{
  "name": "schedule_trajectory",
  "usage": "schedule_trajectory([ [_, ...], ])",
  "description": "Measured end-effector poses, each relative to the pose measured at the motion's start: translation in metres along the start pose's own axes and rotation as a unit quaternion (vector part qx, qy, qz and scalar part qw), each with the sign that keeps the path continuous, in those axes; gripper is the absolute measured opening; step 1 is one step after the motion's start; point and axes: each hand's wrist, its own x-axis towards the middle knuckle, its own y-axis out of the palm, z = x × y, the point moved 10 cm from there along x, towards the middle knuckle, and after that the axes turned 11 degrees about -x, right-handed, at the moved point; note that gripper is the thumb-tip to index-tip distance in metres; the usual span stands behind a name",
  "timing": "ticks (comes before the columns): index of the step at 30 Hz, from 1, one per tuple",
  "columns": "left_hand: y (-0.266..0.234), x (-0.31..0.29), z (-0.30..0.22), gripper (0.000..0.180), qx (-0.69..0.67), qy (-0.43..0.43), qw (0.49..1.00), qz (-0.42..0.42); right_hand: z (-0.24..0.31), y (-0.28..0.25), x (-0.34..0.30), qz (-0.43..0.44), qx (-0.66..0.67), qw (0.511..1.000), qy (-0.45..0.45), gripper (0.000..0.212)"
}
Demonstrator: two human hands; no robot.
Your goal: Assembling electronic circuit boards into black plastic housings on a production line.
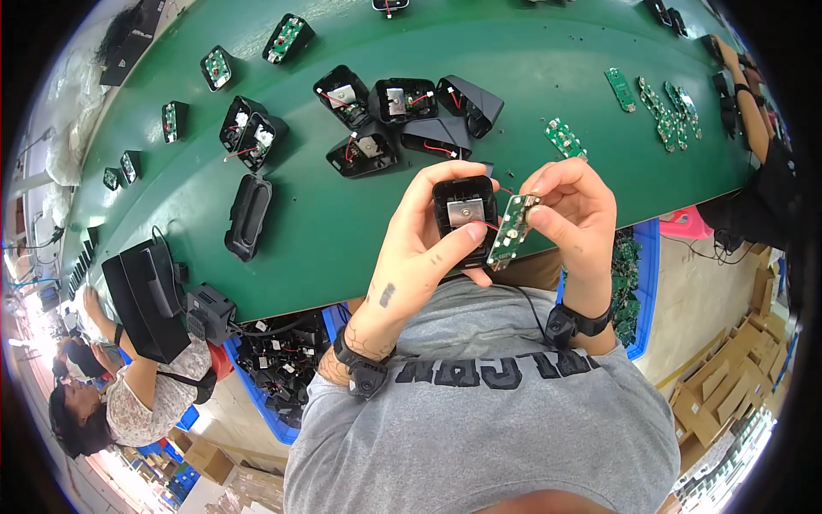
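My left hand [419,227] grips a black plastic housing [443,206], its open side turned up. Inside it sits a metal plate [467,212] with a screw at its middle, and my left thumb rests over the housing's near part. In my right hand [575,201] a green circuit board [514,230] is pinched by one end between thumb and fingers. The board is tilted right beside the housing. A thin red wire [488,226] runs from the housing toward the board; whether it is joined to it is hidden.
Several open black housings [372,154] with red wires lie ahead on the green table [342,244]. Loose circuit boards [563,139] lie to the right. Blue bins of black parts [278,364] and green boards [627,283] stand below the edge. Co-workers sit left [154,403] and right [758,128].
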Motion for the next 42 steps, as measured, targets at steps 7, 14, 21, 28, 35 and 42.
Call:
schedule_trajectory([
  [7,0.002,-0.003,-0.001,0.046,0.033,0.019,0.999,0.002,0.006,0.002,0.002,-0.052,-0.048,0.997,0.013,0.023],
  [14,0.005,-0.002,0.006,0.062,-0.030,-0.028,0.998,0.045,0.023,0.011,0.005,-0.029,-0.206,0.977,-0.036,0.024],
  [21,0.013,-0.004,0.003,0.076,-0.027,0.043,0.997,0.057,0.033,0.023,0.005,-0.032,-0.323,0.941,-0.102,0.025],
  [28,0.006,-0.004,0.003,0.089,0.002,0.056,0.997,0.045,0.040,0.024,0.005,-0.049,-0.375,0.909,-0.174,0.024],
  [35,0.010,-0.003,-0.003,0.097,0.029,0.089,0.995,0.031,0.045,0.022,-0.001,-0.079,-0.408,0.873,-0.257,0.026],
  [42,0.007,-0.002,0.001,0.096,-0.017,0.050,0.997,0.048,0.053,0.041,0.004,0.086,-0.437,0.864,-0.237,0.063],
])
